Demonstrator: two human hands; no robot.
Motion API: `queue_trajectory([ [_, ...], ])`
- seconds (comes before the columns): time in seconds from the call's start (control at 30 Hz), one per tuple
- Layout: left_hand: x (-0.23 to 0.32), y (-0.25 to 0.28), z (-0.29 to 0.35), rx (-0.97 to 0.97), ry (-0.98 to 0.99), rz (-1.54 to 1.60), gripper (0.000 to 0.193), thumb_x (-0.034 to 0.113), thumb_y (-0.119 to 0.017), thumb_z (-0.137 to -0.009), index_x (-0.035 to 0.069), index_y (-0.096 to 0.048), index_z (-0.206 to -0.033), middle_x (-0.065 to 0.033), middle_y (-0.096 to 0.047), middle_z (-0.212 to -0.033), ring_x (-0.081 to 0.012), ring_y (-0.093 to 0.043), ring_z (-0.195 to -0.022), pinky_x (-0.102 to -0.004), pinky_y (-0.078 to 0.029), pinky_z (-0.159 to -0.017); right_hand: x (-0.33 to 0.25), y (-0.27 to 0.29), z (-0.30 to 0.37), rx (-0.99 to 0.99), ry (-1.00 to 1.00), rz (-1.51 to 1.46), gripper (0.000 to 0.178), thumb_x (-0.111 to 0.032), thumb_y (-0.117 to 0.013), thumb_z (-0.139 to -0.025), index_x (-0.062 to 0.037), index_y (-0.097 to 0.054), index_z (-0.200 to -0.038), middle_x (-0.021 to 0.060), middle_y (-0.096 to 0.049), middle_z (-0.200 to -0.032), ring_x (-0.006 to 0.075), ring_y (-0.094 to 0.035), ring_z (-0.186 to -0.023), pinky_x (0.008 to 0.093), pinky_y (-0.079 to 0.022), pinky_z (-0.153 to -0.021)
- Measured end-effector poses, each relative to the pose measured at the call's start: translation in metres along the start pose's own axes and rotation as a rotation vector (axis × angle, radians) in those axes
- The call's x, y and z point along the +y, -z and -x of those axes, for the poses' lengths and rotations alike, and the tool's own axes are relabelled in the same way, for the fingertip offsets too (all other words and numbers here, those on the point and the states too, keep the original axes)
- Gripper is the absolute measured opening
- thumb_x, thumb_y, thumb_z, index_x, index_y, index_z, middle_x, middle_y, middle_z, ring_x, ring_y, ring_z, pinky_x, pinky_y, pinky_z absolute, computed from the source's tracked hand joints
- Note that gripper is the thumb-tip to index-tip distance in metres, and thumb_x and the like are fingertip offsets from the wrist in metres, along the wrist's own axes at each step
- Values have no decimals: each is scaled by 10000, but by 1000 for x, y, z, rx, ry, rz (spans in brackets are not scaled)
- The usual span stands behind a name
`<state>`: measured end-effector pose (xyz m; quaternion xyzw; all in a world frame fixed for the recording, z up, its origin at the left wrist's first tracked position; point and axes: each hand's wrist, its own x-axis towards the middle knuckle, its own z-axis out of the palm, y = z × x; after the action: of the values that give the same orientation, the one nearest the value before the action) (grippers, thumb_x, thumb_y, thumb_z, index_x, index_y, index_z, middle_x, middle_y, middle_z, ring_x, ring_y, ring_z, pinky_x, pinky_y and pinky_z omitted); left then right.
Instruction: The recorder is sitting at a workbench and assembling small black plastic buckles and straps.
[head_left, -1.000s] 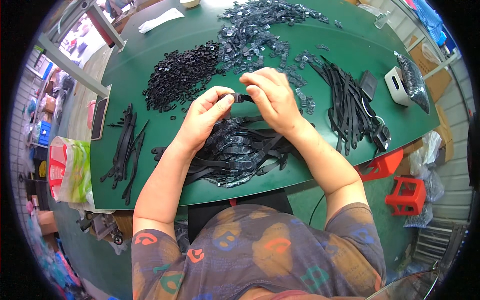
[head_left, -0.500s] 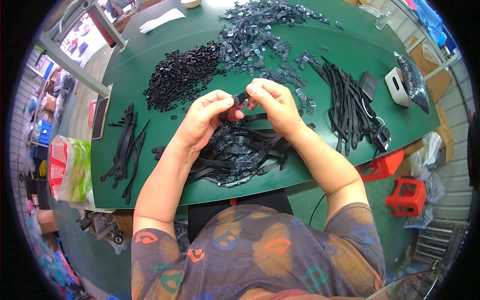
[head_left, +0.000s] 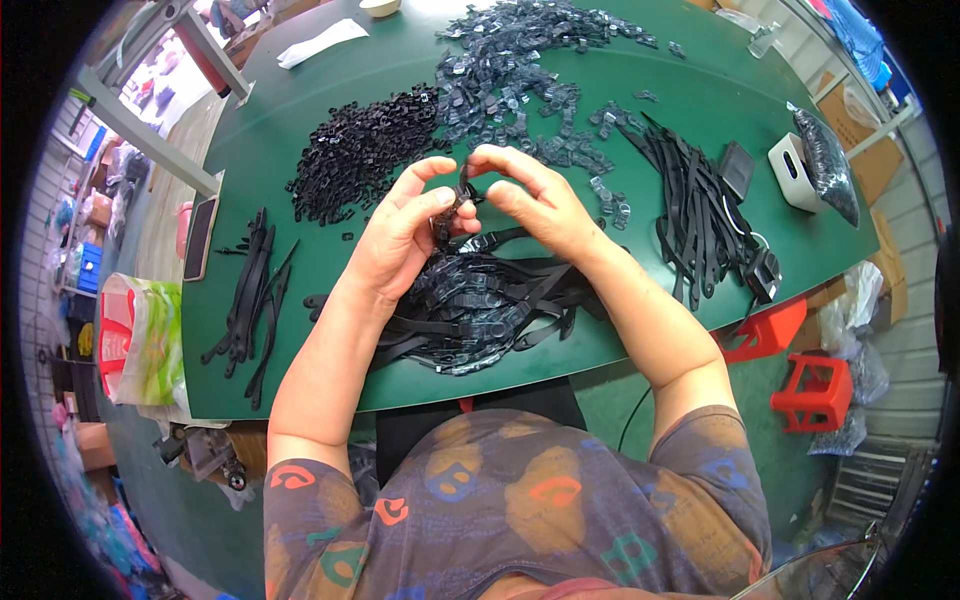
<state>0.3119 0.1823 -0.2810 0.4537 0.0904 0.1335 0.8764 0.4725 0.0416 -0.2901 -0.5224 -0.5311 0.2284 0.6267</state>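
A black strap (head_left: 464, 187) stands up between my hands over the near middle of the table. My left hand (head_left: 392, 238) grips it, with the thumb and fingers closed around its lower part and a dark buckle there. The fingers of my right hand (head_left: 548, 205) curl over the strap's upper end; its thumb is a little apart from the forefinger. Below both hands lies a heap of black straps with clear grey buckles (head_left: 470, 310). The fingers partly hide the piece they hold.
Beyond my hands lie a pile of small black buckle parts (head_left: 365, 150) and a pile of clear grey buckles (head_left: 510, 75). Loose straps lie at left (head_left: 245, 300) and right (head_left: 700, 210). A phone (head_left: 200, 238) rests near the left edge; a white box (head_left: 795, 172) sits far right.
The strap has turned from slanting to nearly upright between my fingers. My right hand has shifted slightly left, its forefinger now arched over the strap's end and the thumb away from it.
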Motion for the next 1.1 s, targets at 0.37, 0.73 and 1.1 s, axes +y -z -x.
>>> queue_trajectory([
  [0.37,1,7,-3,-82,7,-126,374,148,-532,-937,-27,-580,-1264,-32,-589,-830,-127,-516,-727,-288,-440,-734,-9,5,0,-162,72,266,317,-166,-650,-960,-25,-649,-1245,97,-717,-1051,144,-658,-974,309,-505,-887],
  [0.73,0,5,5,-342,86,240,281,156,-522,-918,8,-626,-1133,-12,-508,-745,-124,-430,-672,-300,-385,-695,-19,6,4,-366,-273,-370,371,-190,-617,-1000,-71,-621,-1351,-97,-575,-878,12,-381,-661,191,-315,-563],
  [1.1,1,-2,4,20,-130,-246,88,139,-693,-929,61,-701,-969,-9,-649,-1050,-110,-576,-959,-300,-444,-912,-10,4,2,-189,89,401,391,-204,-738,-900,-74,-656,-1259,93,-726,-1031,190,-695,-920,320,-541,-821],
])
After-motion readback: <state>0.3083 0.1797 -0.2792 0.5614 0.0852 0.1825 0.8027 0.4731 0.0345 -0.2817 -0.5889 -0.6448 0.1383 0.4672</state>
